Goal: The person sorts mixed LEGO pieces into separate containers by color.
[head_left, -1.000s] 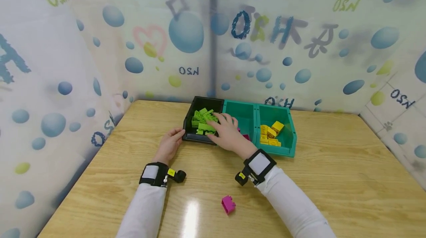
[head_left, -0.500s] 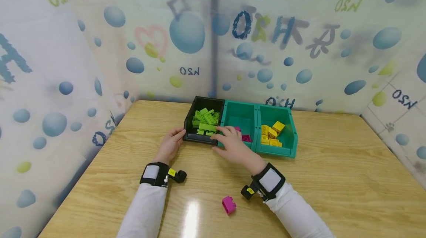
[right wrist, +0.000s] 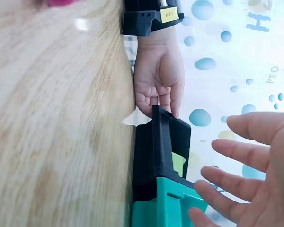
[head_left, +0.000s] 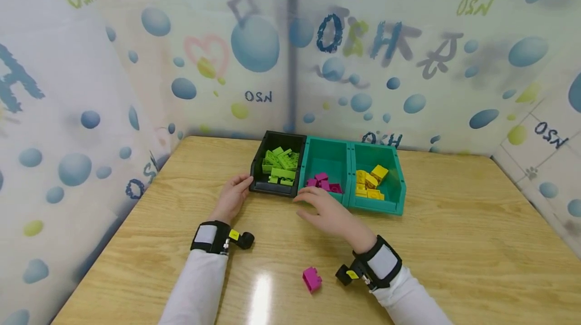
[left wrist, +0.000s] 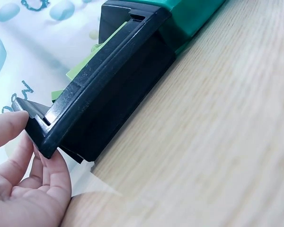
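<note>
At the left of the row stands a black bin (head_left: 274, 190) of lime green toy bricks (head_left: 282, 164). My left hand (head_left: 230, 199) holds its front left corner; the left wrist view has the thumb at the rim and the curled fingers beneath. My right hand (head_left: 329, 214), fingers spread and relaxed with nothing in them, hovers at the front edge of the middle teal bin (head_left: 328, 153). Magenta bricks (head_left: 322, 181) lie inside that bin, partly hidden by its front and the hand. A single magenta brick (head_left: 311, 280) lies on the table between my forearms.
Joined on the right is another teal bin (head_left: 399, 183) with several yellow bricks (head_left: 371, 179). All three bins stand side by side near the back edge of the wooden table (head_left: 476, 224). Behind them hangs a patterned curtain (head_left: 390, 52).
My right hand has come up off the green bricks and moved back toward me and to the right, uncovering the magenta bricks. The left hand has stayed at the black bin's corner.
</note>
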Demonstrator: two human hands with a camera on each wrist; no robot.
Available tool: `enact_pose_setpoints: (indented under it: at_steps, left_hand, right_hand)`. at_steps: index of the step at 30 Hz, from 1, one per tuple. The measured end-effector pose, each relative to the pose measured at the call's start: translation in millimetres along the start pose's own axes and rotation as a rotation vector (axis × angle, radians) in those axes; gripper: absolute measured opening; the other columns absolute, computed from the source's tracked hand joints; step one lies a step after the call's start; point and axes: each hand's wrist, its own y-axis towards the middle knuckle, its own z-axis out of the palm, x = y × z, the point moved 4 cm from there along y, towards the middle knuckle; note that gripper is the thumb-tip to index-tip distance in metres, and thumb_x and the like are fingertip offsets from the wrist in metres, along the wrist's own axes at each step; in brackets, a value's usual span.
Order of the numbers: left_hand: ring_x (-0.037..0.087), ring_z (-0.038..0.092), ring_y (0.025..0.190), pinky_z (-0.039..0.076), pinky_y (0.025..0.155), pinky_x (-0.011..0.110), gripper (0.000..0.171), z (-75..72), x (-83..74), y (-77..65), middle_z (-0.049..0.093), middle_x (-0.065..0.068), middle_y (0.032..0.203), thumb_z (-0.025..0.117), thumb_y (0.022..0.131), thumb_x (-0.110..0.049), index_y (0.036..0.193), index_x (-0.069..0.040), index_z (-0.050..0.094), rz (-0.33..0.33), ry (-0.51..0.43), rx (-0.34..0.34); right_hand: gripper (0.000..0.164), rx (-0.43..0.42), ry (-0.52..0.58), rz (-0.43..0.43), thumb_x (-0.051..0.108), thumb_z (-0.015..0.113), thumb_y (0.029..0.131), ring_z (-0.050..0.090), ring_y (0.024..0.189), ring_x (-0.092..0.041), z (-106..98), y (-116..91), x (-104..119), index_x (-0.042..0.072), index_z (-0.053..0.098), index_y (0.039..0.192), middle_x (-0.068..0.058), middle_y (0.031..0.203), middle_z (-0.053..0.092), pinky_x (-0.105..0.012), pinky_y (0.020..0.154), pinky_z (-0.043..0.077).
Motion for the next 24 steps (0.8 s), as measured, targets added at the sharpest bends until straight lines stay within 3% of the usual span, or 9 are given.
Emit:
enact_pose_setpoints:
  at_steps: [7, 12, 19, 24]
  left_hand:
    - [0.002, 0.047, 0.085, 0.041, 0.074, 0.015, 0.011, -0.5, 0.4, 0.2, 0.048, -0.005, 0.097, 0.052, 0.097, -0.01, 0.106, -0.002, 0.052, -0.011, 0.025, -0.003]
    - [0.003, 0.046, 0.084, 0.041, 0.074, 0.016, 0.011, -0.6, 1.5, 0.5, 0.047, -0.005, 0.097, 0.051, 0.098, -0.011, 0.105, -0.003, 0.052, -0.022, 0.032, -0.006]
    - [0.003, 0.046, 0.084, 0.041, 0.074, 0.017, 0.012, -0.8, 2.5, 2.1, 0.047, -0.005, 0.097, 0.052, 0.098, -0.012, 0.106, -0.003, 0.052, -0.021, 0.04, -0.01]
    - [0.003, 0.047, 0.085, 0.041, 0.074, 0.016, 0.013, -1.1, 2.2, 2.3, 0.047, -0.004, 0.099, 0.052, 0.098, -0.012, 0.107, -0.003, 0.052, -0.016, 0.033, -0.007]
  right_hand:
    - [0.032, 0.022, 0.023, -0.008, 0.022, 0.058, 0.095, 0.053, 0.117, -0.027, -6.8, -9.2, 6.6, 0.005, 0.06, 0.122, -0.01, 0.127, 0.056, -0.043, 0.098, 0.045]
    - [0.037, 0.096, 0.034, 0.005, 0.023, 0.057, 0.095, 0.057, 0.108, -0.024, -4.7, -14.9, 7.6, 0.004, 0.056, 0.126, -0.01, 0.128, 0.055, -0.041, 0.091, 0.048]
    - [0.066, 0.178, 0.095, 0.071, 0.031, 0.066, 0.089, 0.053, 0.116, -0.029, -5.3, -20.9, 9.0, 0.016, 0.034, 0.146, -0.01, 0.143, 0.042, -0.046, 0.093, 0.047]
    - [0.082, 0.308, 0.078, 0.078, 0.04, 0.074, 0.08, 0.047, 0.125, -0.028, -2.2, -27.4, 15.4, 0.023, 0.03, 0.148, -0.008, 0.146, 0.036, -0.046, 0.098, 0.043]
